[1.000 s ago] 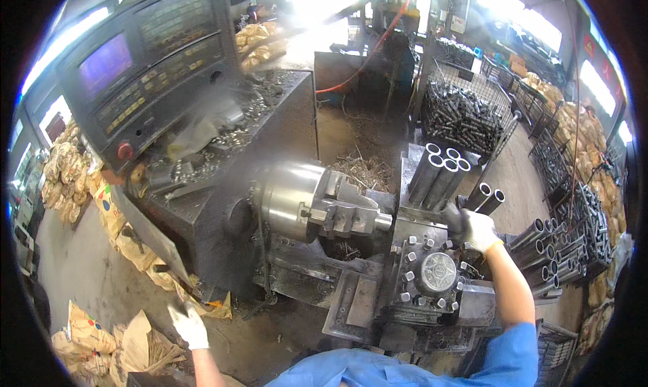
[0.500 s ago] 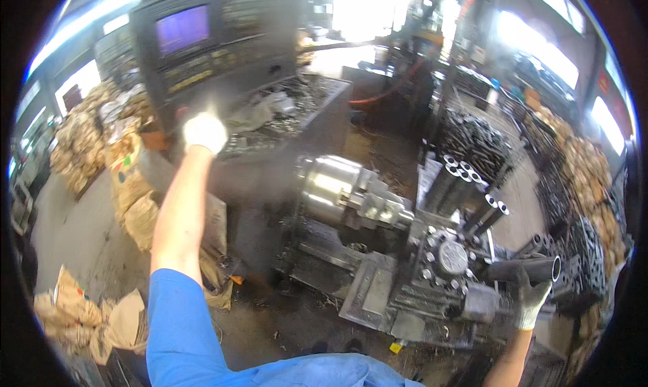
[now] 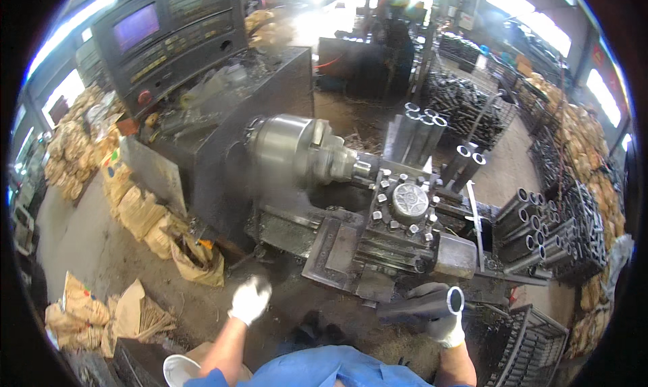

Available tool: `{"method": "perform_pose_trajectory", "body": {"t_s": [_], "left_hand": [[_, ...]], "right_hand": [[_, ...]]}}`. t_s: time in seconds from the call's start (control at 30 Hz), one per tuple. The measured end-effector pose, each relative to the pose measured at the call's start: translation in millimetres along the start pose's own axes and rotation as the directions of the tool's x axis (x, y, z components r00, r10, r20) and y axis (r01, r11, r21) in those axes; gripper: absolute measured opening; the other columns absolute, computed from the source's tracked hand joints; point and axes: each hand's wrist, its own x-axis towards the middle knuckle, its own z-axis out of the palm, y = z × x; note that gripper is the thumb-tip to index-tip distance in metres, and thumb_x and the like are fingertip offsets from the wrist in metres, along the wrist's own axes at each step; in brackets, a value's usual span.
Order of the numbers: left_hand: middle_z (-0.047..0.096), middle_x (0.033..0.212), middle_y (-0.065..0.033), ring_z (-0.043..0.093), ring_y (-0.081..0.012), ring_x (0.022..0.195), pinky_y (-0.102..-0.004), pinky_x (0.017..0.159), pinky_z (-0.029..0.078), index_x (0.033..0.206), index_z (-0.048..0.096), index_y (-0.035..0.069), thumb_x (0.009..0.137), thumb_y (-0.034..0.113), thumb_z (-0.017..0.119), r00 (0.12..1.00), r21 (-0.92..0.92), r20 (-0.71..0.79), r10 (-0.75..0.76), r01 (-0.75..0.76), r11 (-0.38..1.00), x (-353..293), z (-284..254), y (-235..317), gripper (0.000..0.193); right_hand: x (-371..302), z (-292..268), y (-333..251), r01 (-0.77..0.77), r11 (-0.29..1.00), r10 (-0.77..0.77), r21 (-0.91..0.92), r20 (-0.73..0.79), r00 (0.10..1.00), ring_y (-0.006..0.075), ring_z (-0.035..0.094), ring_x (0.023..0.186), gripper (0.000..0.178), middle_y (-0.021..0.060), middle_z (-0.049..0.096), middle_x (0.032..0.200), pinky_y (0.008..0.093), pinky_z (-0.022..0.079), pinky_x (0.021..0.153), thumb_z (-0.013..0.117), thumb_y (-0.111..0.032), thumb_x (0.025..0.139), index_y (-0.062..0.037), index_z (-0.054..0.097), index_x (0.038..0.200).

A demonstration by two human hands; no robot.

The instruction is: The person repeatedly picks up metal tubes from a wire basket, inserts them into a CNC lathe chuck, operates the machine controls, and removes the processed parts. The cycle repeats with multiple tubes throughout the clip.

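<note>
Now the gloved fingers of the right hand (image 3: 447, 327) are wrapped tight around a short dark steel pipe (image 3: 424, 306), held low at the person's right side, its open end pointing toward the wire crate (image 3: 533, 346) by the right hip. Half a second ago that same pipe was out beside the lathe's tool turret (image 3: 410, 205); it has been drawn back toward the body, clear of the machine. The left hand (image 3: 250, 299), white-gloved too, has come down from the control panel (image 3: 169, 36), where it was raised a moment back, and hangs over the dirty floor holding nothing; it is blurred, so I cannot tell whether its fingers are spread or curled. Further out, the chuck (image 3: 297, 151) looks smeared, as if turning, with a workpiece gripped at its nose just beside the turret. To my eye the press at the panel has set the spindle going, and the pipe in hand is a piece out of the machine. Racks of similar pipes (image 3: 533, 218) stand to the right.
</note>
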Motion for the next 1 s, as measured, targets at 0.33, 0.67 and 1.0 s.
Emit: {"method": "perform_pose_trajectory", "body": {"t_s": [0.33, 0.67, 1.0], "left_hand": [[0.070, 0.142, -0.0226, 0.069, -0.0342, 0.130, -0.0468, 0.109, 0.054, 0.133, 0.074, 0.005, 0.108, 0.032, 0.043, 0.572, 0.380, 0.584, -0.576, 0.435, 0.816, -452, 200, -255, 0.049], [0.069, 0.142, -0.0279, 0.062, -0.0420, 0.137, -0.0451, 0.116, 0.048, 0.140, 0.070, 0.002, 0.100, 0.048, 0.062, 0.300, -0.558, 0.188, -0.935, 0.816, 0.149, -593, 164, -142, 0.062], [0.078, 0.115, -0.0268, 0.076, -0.0370, 0.111, -0.0462, 0.100, 0.056, 0.108, 0.079, 0.003, 0.094, 0.033, 0.063, -0.733, -0.778, 0.160, -0.661, 0.318, -0.541, -889, 399, -18, 0.037]], "right_hand": [[12, 92, 0, 0.079, 0.994, -0.040, -0.079, 0.410, 0.911, 0.0206, 0.077, 0.093, 0.028, 0.0065, 0.081, 0.097, 0.0344, 0.062, 0.085, 0.089, 0.000, 0.069, -0.0122, 0.086, 0.095], [-59, 361, -105, 0.455, 0.876, -0.366, 0.158, 0.833, 0.415, 0.0239, 0.079, 0.084, 0.049, 0.0121, 0.080, 0.097, 0.0362, 0.063, 0.078, 0.099, -0.030, 0.073, -0.0062, 0.075, 0.108], [-239, 563, -255, 0.305, 0.487, -0.704, 0.819, 0.574, -0.418, 0.0330, 0.080, 0.087, 0.049, 0.0150, 0.080, 0.098, 0.0436, 0.064, 0.079, 0.095, -0.036, 0.077, -0.0077, 0.074, 0.111]]}}
